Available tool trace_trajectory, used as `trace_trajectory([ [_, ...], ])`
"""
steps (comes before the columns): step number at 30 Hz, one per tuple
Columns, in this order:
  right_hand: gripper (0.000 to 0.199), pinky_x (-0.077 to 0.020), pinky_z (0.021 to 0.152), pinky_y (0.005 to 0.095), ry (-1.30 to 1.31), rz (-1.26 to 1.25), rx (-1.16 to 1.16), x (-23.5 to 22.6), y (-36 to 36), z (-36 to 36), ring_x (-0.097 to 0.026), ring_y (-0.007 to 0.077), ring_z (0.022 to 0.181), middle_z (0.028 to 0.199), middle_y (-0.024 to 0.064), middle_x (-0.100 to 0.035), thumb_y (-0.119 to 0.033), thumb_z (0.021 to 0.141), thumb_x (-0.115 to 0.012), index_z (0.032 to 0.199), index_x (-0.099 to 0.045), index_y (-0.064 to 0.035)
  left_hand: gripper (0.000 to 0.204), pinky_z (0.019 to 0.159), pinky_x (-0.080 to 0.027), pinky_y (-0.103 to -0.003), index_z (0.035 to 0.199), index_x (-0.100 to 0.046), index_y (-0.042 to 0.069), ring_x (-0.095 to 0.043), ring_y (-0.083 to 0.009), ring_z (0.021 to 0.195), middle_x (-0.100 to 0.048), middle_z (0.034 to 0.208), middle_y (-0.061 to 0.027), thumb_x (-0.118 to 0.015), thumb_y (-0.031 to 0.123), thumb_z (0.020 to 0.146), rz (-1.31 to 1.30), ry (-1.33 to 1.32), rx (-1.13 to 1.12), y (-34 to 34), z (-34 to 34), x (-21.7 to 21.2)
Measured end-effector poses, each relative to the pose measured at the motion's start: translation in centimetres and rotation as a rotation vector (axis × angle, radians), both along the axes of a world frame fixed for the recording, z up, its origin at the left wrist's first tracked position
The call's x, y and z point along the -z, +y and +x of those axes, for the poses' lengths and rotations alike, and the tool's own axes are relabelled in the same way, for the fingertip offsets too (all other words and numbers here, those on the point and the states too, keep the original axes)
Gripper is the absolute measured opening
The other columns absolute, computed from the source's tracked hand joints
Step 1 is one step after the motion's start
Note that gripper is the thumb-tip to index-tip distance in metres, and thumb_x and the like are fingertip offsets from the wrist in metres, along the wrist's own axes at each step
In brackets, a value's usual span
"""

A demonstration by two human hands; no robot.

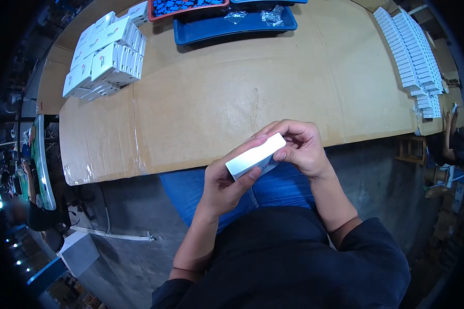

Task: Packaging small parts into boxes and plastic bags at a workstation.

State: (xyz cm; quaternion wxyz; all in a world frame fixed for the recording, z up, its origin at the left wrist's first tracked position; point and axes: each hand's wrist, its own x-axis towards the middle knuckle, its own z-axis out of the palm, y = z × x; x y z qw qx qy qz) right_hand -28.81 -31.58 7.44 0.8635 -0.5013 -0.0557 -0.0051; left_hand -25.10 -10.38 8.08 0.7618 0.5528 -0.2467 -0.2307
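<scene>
2 hands hold 1 small white carton (255, 155) above the lap, just off the near edge of the cardboard-covered table (232, 92). The left hand (222, 185) is closed around the carton's lower left end, thumb across the front face and fingers beneath, which supports its weight. The right hand (299, 147) is curled over the upper right end, fingertips pressing at the end flap, a grip suited to working that end while the other hand steadies the body. The carton lies tilted, long axis running from lower left to upper right.

On the table, well apart from the hands, a stack of like white cartons (105, 56) stands at the far left. Long rows of white cartons (410, 51) lie at the far right. A blue tray (232, 28) holding small clear bags sits at the far edge.
</scene>
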Motion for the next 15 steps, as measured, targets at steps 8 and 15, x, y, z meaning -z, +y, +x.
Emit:
trace_trajectory([
  [8, 0.056, -0.0542, 0.105, 0.0319, 0.149, -0.017, 0.066, 0.0, 2.2, 1.2, -0.064, 0.0186, 0.125, 0.132, 0.0149, -0.067, 0.0, 0.09, -0.082, 0.139, -0.057, 0.005, 0.066, 0.107, -0.049, -0.034, 0.158, -0.038, -0.005, -0.061, -0.0178, 0.125, -0.06, 0.143, -0.0144, -0.062, 0.031, 0.108, -0.091, 0.305, -0.249, -1.1, -0.4, 1.1],
  [15, 0.044, -0.0551, 0.102, 0.0316, 0.187, -0.101, 0.063, 2.2, 0.9, 1.6, -0.064, 0.0156, 0.121, 0.122, 0.011, -0.068, 0.004, 0.087, -0.082, 0.124, -0.059, 0.0017, 0.069, 0.109, -0.047, -0.034, 0.163, -0.029, -0.002, -0.057, -0.0182, 0.128, -0.054, 0.147, -0.0164, -0.06, 0.027, 0.109, -0.075, 0.232, -0.394, -1.0, 1.9, 2.1],
])
